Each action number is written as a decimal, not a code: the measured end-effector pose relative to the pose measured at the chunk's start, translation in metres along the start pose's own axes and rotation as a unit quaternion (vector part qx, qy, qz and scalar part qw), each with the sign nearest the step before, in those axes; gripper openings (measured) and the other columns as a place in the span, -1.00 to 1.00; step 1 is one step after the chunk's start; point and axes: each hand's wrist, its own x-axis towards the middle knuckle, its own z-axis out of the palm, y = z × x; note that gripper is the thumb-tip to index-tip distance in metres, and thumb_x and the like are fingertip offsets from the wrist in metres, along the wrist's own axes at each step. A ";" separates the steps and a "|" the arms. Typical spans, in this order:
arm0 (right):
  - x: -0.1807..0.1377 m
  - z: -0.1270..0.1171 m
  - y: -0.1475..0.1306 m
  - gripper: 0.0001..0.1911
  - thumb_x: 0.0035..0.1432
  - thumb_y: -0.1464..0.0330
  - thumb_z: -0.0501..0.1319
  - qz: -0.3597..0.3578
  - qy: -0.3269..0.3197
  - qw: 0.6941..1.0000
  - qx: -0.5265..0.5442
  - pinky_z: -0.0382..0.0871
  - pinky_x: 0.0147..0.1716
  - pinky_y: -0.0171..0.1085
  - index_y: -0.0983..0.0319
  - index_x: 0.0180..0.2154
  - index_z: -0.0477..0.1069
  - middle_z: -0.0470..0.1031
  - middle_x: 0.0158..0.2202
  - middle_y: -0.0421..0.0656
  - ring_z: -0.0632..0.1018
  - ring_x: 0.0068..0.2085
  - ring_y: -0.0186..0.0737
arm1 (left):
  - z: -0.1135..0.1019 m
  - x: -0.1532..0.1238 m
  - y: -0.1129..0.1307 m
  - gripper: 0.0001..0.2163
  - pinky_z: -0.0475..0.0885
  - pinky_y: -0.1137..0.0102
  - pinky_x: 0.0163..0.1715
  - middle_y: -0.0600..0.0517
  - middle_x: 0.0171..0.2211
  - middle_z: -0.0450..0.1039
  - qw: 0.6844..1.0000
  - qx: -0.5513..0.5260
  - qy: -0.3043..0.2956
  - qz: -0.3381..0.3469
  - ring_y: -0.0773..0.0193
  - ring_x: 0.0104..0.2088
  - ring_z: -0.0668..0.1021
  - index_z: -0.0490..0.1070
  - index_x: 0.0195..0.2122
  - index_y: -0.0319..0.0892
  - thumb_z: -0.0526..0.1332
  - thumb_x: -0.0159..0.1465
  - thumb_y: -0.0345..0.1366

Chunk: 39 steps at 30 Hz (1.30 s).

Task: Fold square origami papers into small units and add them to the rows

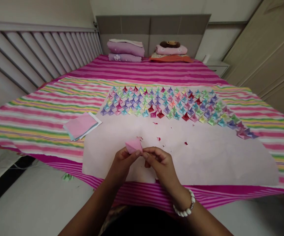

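A partly folded piece of pink paper is held just above the near part of a large pale sheet. My left hand pinches the paper's lower edge between thumb and fingers. At the paper's right corner, my right hand closes its thumb and forefinger on it; a white bead bracelet circles that wrist. Small red scraps lie on the sheet beyond my hands. Farther back, many folded paper pieces in several colours stand in rows.
To the left, a stack of square papers, pink on top, overlaps the sheet's edge. The sheet lies on a bed with a striped cover. Folded bedding sits by the headboard. A green paper piece is on the floor.
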 end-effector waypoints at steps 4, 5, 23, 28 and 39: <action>0.004 -0.001 0.003 -0.82 -0.05 0.27 0.38 0.018 0.021 0.999 0.027 0.29 -0.56 -0.35 0.23 -0.39 0.55 0.40 -0.68 -0.29 0.37 -0.61 -0.40 | 0.002 0.001 -0.002 -0.92 0.39 0.37 -0.20 0.07 -0.41 0.54 0.999 0.035 0.010 0.033 0.31 -0.32 0.52 0.51 -0.38 -0.20 0.33 0.16 -0.30; 0.005 -0.001 0.004 -0.83 -0.06 0.28 0.38 0.018 0.025 0.999 0.031 0.28 -0.57 -0.35 0.23 -0.40 0.55 0.40 -0.68 -0.29 0.37 -0.62 -0.41 | 0.002 0.001 -0.002 -0.92 0.40 0.38 -0.21 0.08 -0.41 0.54 0.998 0.039 0.018 0.036 0.32 -0.32 0.51 0.51 -0.38 -0.19 0.34 0.15 -0.31; 0.006 -0.005 0.011 -0.83 -0.09 0.28 0.39 0.021 0.026 0.999 0.038 0.13 -0.64 -0.39 0.24 -0.46 0.51 0.40 -0.61 -0.28 0.26 -0.62 -0.45 | 0.011 0.001 0.003 -0.91 0.39 0.48 -0.35 0.11 -0.48 0.48 0.993 0.085 0.062 0.056 0.39 -0.42 0.47 0.51 -0.40 -0.19 0.35 0.11 -0.30; 0.003 -0.004 0.015 -0.82 0.01 0.26 0.33 0.011 0.022 0.999 0.032 0.11 -0.61 -0.39 0.24 -0.44 0.43 0.34 -0.60 -0.31 0.26 -0.60 -0.44 | 0.013 0.000 0.006 -0.94 0.38 0.46 -0.36 0.11 -0.48 0.49 0.984 0.127 0.069 0.103 0.37 -0.41 0.47 0.53 -0.41 -0.18 0.35 0.10 -0.33; 0.000 -0.003 0.024 -0.79 0.06 0.22 0.29 0.014 0.011 1.000 0.006 0.12 -0.59 -0.35 0.22 -0.45 0.39 0.28 -0.64 -0.31 0.24 -0.61 -0.40 | 0.013 0.000 0.005 -0.84 0.40 0.44 -0.39 0.07 -0.46 0.54 0.975 0.133 0.133 0.118 0.32 -0.43 0.52 0.49 -0.32 -0.19 0.37 0.07 -0.29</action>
